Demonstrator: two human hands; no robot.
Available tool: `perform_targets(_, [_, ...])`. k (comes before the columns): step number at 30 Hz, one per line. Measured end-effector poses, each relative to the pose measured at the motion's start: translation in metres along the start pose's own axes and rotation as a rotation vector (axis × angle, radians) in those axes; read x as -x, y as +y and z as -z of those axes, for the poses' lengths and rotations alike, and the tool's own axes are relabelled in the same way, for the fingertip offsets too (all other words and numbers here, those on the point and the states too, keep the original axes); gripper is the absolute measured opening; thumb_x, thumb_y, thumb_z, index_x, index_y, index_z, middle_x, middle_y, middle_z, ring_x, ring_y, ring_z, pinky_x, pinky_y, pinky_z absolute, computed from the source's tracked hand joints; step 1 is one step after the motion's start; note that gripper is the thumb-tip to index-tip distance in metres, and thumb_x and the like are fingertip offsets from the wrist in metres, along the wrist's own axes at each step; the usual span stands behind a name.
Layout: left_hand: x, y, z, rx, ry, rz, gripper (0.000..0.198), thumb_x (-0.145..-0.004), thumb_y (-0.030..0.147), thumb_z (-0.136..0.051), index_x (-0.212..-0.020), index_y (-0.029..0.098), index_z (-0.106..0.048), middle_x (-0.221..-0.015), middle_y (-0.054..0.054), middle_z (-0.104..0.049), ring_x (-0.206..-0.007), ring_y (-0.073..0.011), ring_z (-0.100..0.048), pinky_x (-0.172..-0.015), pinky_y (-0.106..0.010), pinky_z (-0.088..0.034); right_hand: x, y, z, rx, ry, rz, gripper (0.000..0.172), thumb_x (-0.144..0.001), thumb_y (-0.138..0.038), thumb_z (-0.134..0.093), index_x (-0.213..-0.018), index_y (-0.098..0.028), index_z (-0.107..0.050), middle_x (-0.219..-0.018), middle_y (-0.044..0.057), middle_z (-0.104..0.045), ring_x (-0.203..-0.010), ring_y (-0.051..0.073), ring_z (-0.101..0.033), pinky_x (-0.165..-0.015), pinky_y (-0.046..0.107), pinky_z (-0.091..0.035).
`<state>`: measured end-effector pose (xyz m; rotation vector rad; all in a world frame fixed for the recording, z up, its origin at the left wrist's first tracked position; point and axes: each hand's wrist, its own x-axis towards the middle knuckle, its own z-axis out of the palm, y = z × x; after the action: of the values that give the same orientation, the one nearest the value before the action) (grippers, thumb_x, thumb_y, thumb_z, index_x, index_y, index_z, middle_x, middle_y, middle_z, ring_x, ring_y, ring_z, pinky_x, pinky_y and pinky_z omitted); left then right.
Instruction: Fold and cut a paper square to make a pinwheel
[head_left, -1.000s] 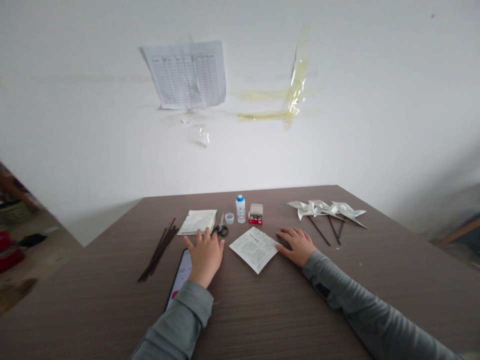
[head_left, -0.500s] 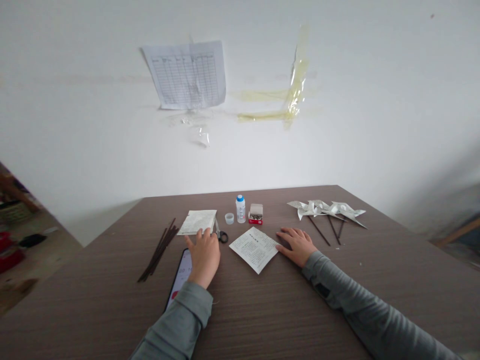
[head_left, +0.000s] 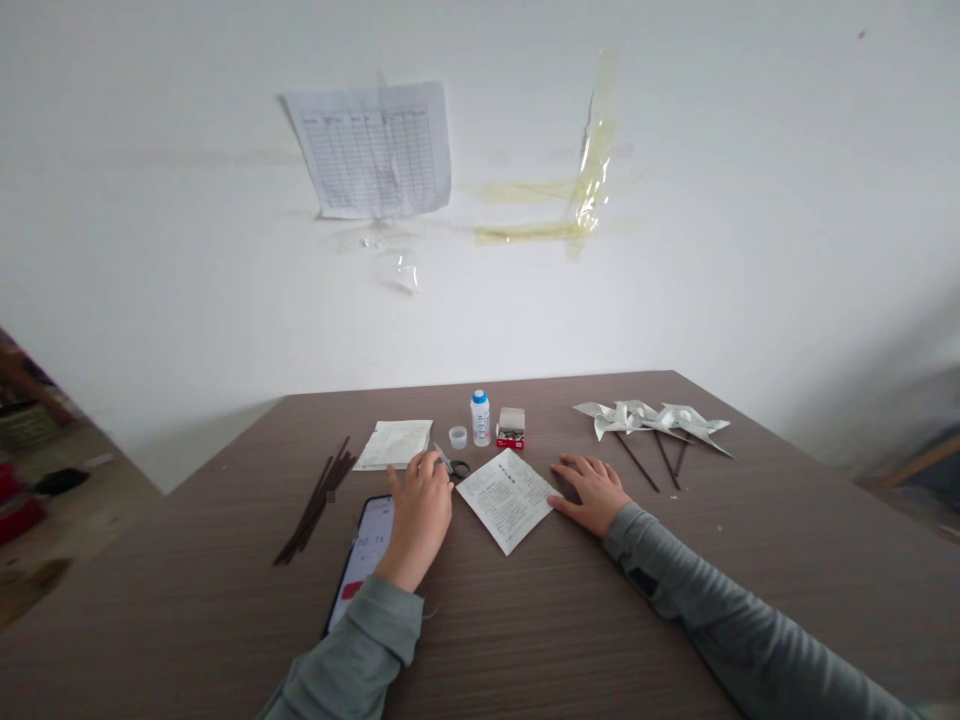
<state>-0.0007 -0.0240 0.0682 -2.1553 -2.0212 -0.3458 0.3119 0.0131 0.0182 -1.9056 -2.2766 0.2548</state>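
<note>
My left hand [head_left: 420, 515] is over the table with its fingers bent down around the blades of the scissors [head_left: 459, 468]; the fingertips are partly hidden. The dark scissor handles point right, close to a square of printed paper [head_left: 507, 500] lying cornerwise in the middle. My right hand [head_left: 598, 495] rests on the table with fingers stretched out, its thumb touching the right corner of that square. Behind my left hand lies a stack of paper squares [head_left: 394, 440]. A phone [head_left: 365, 560] with a lit timer screen is partly covered by my left hand and sleeve.
Several dark sticks [head_left: 315, 505] lie at the left. A small clear cup [head_left: 457, 437], a blue-capped bottle [head_left: 481, 420] and an open red box [head_left: 511, 430] of small pieces stand at the back. Paper pinwheels [head_left: 652, 418] on sticks lie at the right.
My left hand has moved right, and the scissors have shifted right and turned with it. The paper square has turned slightly. My right hand has stayed nearly still.
</note>
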Motion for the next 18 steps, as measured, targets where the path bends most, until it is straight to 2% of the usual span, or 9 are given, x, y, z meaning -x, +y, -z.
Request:
perform_targets(4, [0.004,0.002,-0.008,0.082,0.035,-0.079,0.044,-0.118,0.007,-0.056,-0.129,0.022,-0.096,-0.177,-0.022,-0.083,-0.176,-0.0471,-0.07,-0.152,-0.088,-0.048,-0.003,-0.001,-0.005,0.004,0.039,-0.006,0.063,-0.121,-0.053,-0.079,-0.182,-0.037,-0.08,-0.194,0.015,-0.071,-0.183,0.049,-0.057,-0.153,0.076,-0.044])
perform_targets(8, [0.009,0.006,-0.023,0.122,0.107,-0.167,0.039,-0.114,0.005,-0.062,-0.125,0.022,-0.095,-0.17,-0.021,-0.087,-0.173,-0.0474,-0.074,-0.152,-0.091,-0.047,-0.006,-0.001,0.001,-0.031,0.021,0.016,0.062,-0.12,-0.052,-0.08,-0.18,-0.037,-0.082,-0.19,0.015,-0.073,-0.18,0.049,-0.06,-0.153,0.077,-0.045])
perform_targets(12, [0.014,0.012,-0.034,0.136,0.152,-0.26,0.035,-0.112,0.003,-0.066,-0.122,0.021,-0.093,-0.166,-0.021,-0.089,-0.168,-0.0474,-0.078,-0.147,-0.093,-0.052,-0.008,-0.003,0.007,-0.051,0.007,-0.004,0.064,-0.12,-0.053,-0.082,-0.181,-0.035,-0.082,-0.19,0.016,-0.072,-0.18,0.049,-0.061,-0.155,0.076,-0.042])
perform_targets(18, [0.019,0.019,-0.027,0.171,0.08,-0.313,0.031,-0.11,0.0,-0.071,-0.113,0.022,-0.093,-0.166,-0.023,-0.089,-0.169,-0.0507,-0.077,-0.147,-0.097,-0.05,-0.009,-0.005,0.005,-0.085,0.037,-0.005,0.061,-0.116,-0.049,-0.088,-0.177,-0.037,-0.086,-0.184,0.016,-0.076,-0.177,0.051,-0.064,-0.153,0.079,-0.044])
